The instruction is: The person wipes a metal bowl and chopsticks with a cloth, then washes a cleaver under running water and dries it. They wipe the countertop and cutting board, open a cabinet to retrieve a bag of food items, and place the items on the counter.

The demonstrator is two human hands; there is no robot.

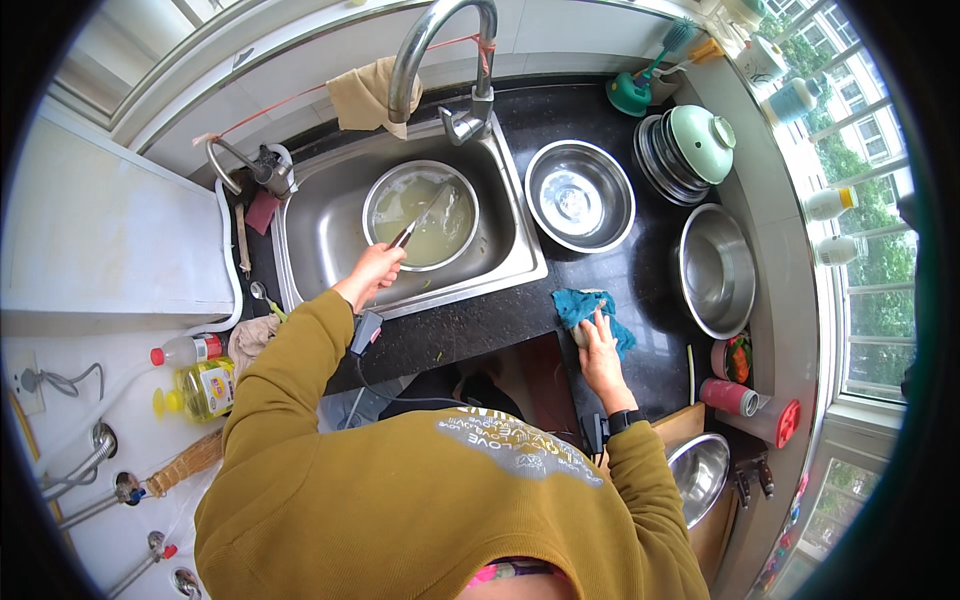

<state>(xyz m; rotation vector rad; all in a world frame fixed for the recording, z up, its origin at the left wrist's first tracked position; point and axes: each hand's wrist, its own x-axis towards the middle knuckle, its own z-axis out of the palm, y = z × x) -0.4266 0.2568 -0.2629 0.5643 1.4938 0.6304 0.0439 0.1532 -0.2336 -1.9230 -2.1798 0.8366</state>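
My left hand (pixel 374 270) is wrapped round the dark handle of a knife (pixel 425 217). Its blade slants over a round metal basin (pixel 474 235) of cloudy, foamy water, and the tip reaches toward the far right of the basin; I cannot tell how deep the blade dips. That basin stands in the steel sink (pixel 325 245). Over on the black counter, my right hand (pixel 601 360) presses down on a crumpled blue cloth (pixel 584 302), fingers bent over it. Whether anything lies beneath the cloth is hidden.
A tall faucet (pixel 408 75) arches over the sink. Right of it sit a shiny steel bowl (pixel 580 230), stacked metal plates with a pale green lid (pixel 701 145), and a larger steel basin (pixel 717 272) by the window wall. Yellow bottle (pixel 208 389) stands low at left.
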